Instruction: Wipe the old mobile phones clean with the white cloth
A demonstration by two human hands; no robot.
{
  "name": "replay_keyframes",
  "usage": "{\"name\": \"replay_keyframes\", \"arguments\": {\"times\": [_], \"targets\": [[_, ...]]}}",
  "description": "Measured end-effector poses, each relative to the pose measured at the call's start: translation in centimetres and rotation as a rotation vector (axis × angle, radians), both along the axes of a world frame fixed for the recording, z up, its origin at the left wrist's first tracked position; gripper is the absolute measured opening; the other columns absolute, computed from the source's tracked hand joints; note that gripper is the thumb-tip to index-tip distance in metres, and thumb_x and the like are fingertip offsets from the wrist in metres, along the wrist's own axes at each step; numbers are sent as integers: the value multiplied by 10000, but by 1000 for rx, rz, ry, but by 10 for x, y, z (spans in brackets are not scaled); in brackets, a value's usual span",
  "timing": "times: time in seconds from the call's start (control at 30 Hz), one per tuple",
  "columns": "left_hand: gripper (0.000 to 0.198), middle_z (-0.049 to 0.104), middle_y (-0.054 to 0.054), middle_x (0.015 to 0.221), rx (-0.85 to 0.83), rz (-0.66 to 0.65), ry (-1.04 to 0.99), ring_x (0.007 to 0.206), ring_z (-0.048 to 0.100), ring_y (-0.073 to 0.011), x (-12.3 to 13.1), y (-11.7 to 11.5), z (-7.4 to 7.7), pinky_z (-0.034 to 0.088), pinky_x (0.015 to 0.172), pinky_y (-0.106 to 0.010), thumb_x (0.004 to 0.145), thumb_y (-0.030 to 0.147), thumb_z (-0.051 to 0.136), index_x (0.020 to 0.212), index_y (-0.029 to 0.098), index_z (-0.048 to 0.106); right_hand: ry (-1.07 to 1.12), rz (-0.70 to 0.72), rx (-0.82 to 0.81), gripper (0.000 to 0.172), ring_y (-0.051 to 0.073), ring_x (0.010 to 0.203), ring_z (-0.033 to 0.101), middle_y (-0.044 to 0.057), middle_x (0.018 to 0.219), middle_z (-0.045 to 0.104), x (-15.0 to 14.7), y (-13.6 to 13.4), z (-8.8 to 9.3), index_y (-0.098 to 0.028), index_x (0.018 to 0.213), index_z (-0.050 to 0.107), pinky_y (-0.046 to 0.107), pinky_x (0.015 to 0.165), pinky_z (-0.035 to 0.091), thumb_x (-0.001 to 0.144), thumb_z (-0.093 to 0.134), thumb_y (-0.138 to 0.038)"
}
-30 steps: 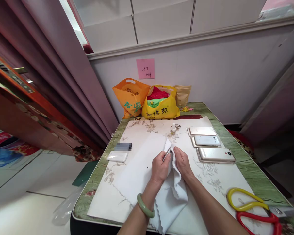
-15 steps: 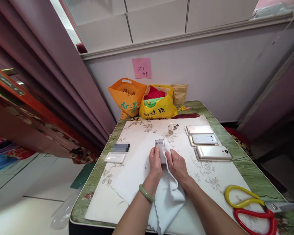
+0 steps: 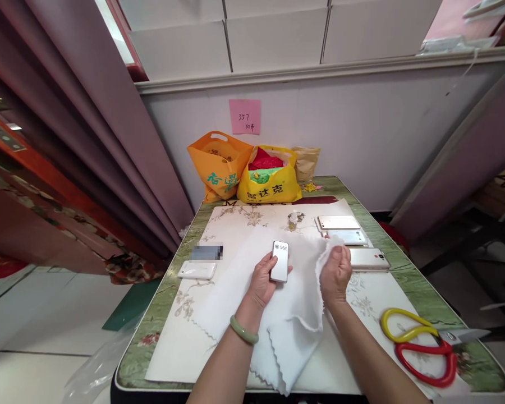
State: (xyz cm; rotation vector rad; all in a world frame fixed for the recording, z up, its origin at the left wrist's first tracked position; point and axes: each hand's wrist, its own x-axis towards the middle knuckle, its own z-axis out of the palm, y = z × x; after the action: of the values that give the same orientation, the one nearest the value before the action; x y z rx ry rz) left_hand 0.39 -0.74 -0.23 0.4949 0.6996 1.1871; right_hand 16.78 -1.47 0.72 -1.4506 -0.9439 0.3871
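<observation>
My left hand [image 3: 264, 279], with a green bangle [image 3: 244, 330] on its wrist, is closed around a small silver mobile phone [image 3: 280, 262]. The phone's back, with a camera and a speaker grille, faces up. To the right, my right hand [image 3: 336, 272] pinches the edge of a white cloth [image 3: 305, 280] and lifts it off the table. The rest of the cloth spreads beneath the phone and hangs in folds toward the near edge. Phone and raised cloth edge are apart.
At right lie a gold phone [image 3: 339, 222], a pale phone [image 3: 347, 237] and a larger phone [image 3: 370, 258], with scissors [image 3: 425, 342] nearer. A white phone [image 3: 197, 270] lies left. A small bottle [image 3: 293, 220], orange bag [image 3: 219, 165] and yellow bag [image 3: 269, 188] stand farther back.
My right hand has moved away from the phone to the right, drawing the cloth's edge up with it. My left hand still holds the phone, which is now more exposed.
</observation>
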Motion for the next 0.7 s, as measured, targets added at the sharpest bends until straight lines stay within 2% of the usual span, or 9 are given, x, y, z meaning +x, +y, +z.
{"name": "replay_keyframes", "arguments": {"times": [0.1,0.13,0.17,0.23,0.3,0.43,0.47,0.53,0.7], "targets": [[353,709,-115,1071,-81,-17,-89,1063,631,-271,-2,2,-3,489,951,-414,801,352,673,1076,131,668,-218,322,-16,457,224,958,618,111,1205,592,-17,-9,9,-211,1273,547,374,812,507,928,444,-492],[373,715,-117,1052,-114,-38,-130,1067,630,-277,-3,3,-4,477,967,-411,814,394,651,1070,124,671,-307,436,-22,465,224,958,629,107,1244,581,-22,-12,11,-230,1290,541,378,812,523,903,505,-486],[412,717,-122,1050,-140,-64,-174,1083,624,-283,-4,4,-5,462,986,-410,828,442,622,1076,118,670,-387,484,-12,468,232,996,626,106,1279,567,-25,-15,11,-240,1297,540,392,842,527,888,545,-467],[506,710,-138,1076,-170,-95,-243,1128,601,-296,-5,6,-8,434,1020,-417,848,532,556,1100,106,662,-502,409,63,402,246,1096,593,98,1281,576,-28,-22,11,-250,1274,565,425,932,499,900,553,-399],[563,705,-141,1092,-184,-63,-265,1151,589,-296,-6,7,-10,416,1039,-418,851,589,514,1105,108,659,-608,366,148,312,237,1124,580,78,1212,627,-28,-29,8,-266,1225,605,433,965,482,928,517,-313],[556,699,-136,1106,-213,35,-198,1147,594,-281,-6,7,-12,415,1046,-394,845,605,513,1079,126,669,-863,675,188,370,206,1165,563,58,1271,618,-35,-35,-2,-269,1308,554,411,989,469,953,460,-225],[554,698,-141,1105,-224,52,-172,1147,595,-278,-5,7,-12,417,1044,-386,844,608,514,1061,124,673,-910,731,167,399,205,1206,537,57,1317,590,-38,-33,-5,-260,1353,513,417,1014,449,961,445,-230],[561,695,-151,1105,-227,59,-135,1156,590,-272,-4,8,-10,415,1045,-373,850,617,493,1027,119,681,-973,745,88,441,211,1282,474,55,1397,523,-43,-27,-11,-247,1419,433,438,1058,405,979,415,-268],[631,671,-170,1160,-121,-63,-184,1218,544,-277,-6,9,-5,363,1082,-381,879,637,401,1095,109,672,-1035,579,-191,497,237,1381,347,29,1498,382,-44,-11,-14,-263,1486,297,526,1105,302,1007,334,-390]]}}
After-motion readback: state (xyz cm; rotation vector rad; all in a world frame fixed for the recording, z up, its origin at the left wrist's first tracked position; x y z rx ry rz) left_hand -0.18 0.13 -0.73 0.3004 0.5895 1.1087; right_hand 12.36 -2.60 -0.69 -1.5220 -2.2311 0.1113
